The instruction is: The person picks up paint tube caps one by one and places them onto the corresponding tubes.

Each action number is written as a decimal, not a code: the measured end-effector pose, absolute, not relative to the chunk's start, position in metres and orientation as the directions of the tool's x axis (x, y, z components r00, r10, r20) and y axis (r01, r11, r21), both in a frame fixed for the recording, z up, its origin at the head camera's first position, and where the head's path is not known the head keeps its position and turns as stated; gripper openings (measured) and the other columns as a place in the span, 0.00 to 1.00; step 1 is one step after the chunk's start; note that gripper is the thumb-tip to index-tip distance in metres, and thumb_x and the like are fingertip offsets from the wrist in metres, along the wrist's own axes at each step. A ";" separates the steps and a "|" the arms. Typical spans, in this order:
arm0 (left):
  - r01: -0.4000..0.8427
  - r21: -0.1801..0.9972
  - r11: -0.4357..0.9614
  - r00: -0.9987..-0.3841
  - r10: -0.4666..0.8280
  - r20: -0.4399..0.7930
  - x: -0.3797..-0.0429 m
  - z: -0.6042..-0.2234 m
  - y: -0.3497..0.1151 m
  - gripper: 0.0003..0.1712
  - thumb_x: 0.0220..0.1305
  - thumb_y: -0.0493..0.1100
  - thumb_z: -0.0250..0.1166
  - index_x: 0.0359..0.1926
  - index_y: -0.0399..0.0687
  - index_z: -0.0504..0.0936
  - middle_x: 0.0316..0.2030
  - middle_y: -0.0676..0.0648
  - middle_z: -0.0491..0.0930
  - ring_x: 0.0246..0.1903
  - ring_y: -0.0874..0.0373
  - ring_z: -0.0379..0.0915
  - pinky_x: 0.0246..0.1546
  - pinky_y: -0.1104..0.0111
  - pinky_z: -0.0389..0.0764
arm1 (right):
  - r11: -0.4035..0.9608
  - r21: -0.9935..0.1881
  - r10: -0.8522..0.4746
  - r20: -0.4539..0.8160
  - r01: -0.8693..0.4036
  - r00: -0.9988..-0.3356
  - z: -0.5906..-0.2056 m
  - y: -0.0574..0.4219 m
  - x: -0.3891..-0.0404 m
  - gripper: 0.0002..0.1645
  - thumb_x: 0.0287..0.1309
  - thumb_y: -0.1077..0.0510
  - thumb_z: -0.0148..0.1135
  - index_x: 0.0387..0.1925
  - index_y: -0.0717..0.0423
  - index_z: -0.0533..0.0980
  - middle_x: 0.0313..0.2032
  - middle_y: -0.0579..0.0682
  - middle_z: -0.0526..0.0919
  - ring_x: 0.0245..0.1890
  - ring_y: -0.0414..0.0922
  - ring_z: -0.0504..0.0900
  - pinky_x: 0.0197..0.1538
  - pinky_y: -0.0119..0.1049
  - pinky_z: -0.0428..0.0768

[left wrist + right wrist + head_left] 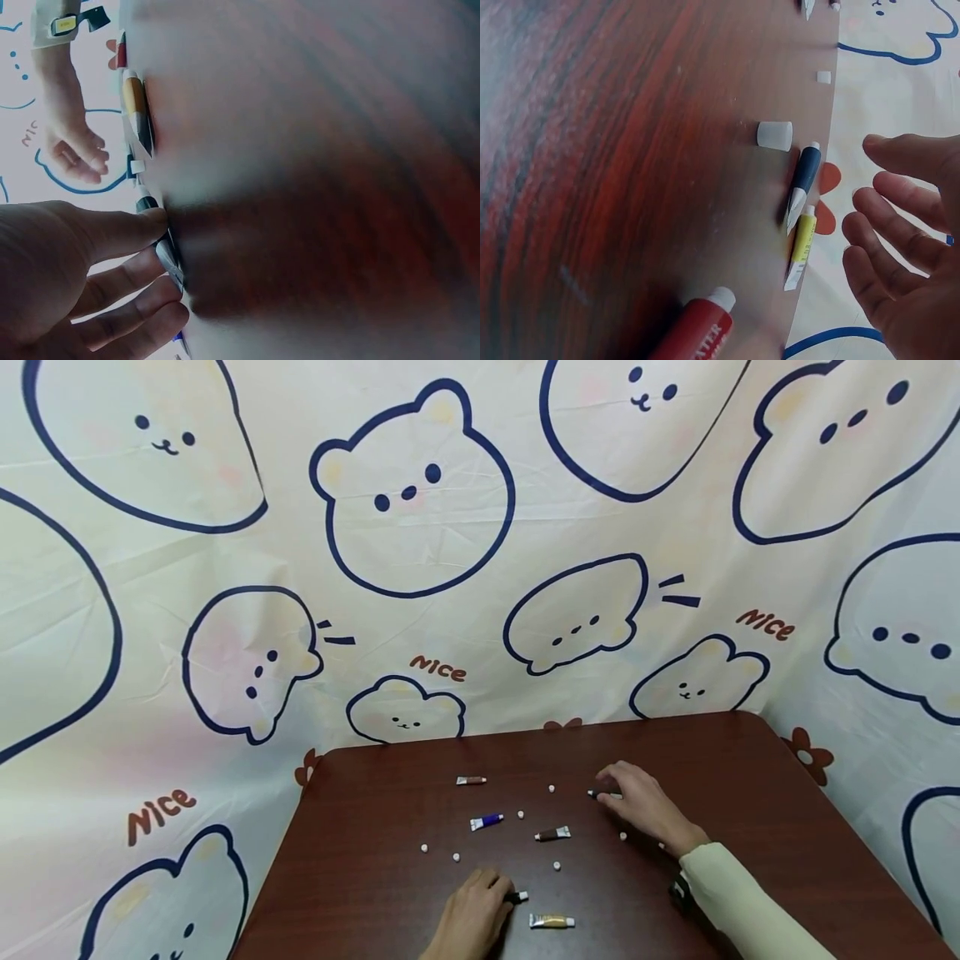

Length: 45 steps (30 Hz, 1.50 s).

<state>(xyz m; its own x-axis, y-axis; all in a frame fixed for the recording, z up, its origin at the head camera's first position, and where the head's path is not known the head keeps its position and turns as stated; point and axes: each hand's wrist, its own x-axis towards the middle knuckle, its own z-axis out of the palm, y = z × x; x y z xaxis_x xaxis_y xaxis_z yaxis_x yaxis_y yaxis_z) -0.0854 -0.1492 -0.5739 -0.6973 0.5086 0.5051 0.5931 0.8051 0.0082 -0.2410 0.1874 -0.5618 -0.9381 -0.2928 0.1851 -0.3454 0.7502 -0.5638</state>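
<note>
My left hand (474, 912) is low at the table's front, pinching a small black paint tube (516, 897) with a white neck. In the left wrist view, the thumb of that hand (82, 277) lies on the black tube and the other fingers curl beside it. A gold paint tube (552, 922) lies just right of it. Farther back, my right hand (647, 802) hovers with loosely bent fingers over a dark paint tube (604, 794). The right wrist view shows a gap between these fingers and the dark tube, beside a yellow tube (803, 244).
Brown (471, 781), blue (487, 822) and dark brown (552, 834) tubes lie mid-table. Several small white caps, such as one cap (557, 866), are scattered about. A red tube (701, 330) lies near the right wrist camera. A patterned cloth (412, 635) hangs behind the brown table (360, 877).
</note>
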 end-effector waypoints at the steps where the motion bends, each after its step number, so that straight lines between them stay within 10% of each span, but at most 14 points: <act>1: 0.593 0.012 0.805 -0.698 0.507 0.505 -0.085 -0.574 -0.149 0.17 0.51 0.41 0.85 0.34 0.54 0.83 0.32 0.56 0.78 0.34 0.62 0.75 0.31 0.72 0.77 | 0.749 -0.562 -0.299 0.185 -0.350 -0.936 -0.562 0.187 -0.241 0.15 0.68 0.57 0.75 0.53 0.55 0.84 0.49 0.49 0.86 0.49 0.47 0.85 0.52 0.53 0.87; 14: 0.603 0.071 0.794 -0.716 0.500 0.487 -0.086 -0.572 -0.152 0.16 0.52 0.41 0.85 0.36 0.53 0.85 0.33 0.57 0.80 0.35 0.62 0.76 0.35 0.72 0.79 | 0.784 -0.486 -0.351 0.166 -0.386 -0.922 -0.566 0.185 -0.246 0.16 0.66 0.59 0.76 0.53 0.57 0.84 0.51 0.54 0.86 0.63 0.62 0.83 0.67 0.66 0.79; 45: 0.289 0.176 0.941 -0.857 0.172 0.486 -0.112 -0.554 -0.206 0.17 0.60 0.44 0.84 0.46 0.48 0.88 0.39 0.48 0.86 0.37 0.53 0.83 0.33 0.60 0.88 | 0.806 -0.388 -0.420 0.157 -0.447 -0.894 -0.570 0.179 -0.251 0.10 0.66 0.61 0.77 0.46 0.58 0.86 0.45 0.53 0.83 0.43 0.48 0.83 0.49 0.50 0.86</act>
<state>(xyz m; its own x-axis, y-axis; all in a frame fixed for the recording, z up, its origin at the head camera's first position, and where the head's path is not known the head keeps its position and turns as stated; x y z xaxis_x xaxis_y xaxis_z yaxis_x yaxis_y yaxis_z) -0.1117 -0.2057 -0.5545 -0.8566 0.1723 0.4864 0.2891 0.9410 0.1758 -0.2514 0.1785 -0.5699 -0.8938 -0.4203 0.1567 -0.4470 0.8059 -0.3882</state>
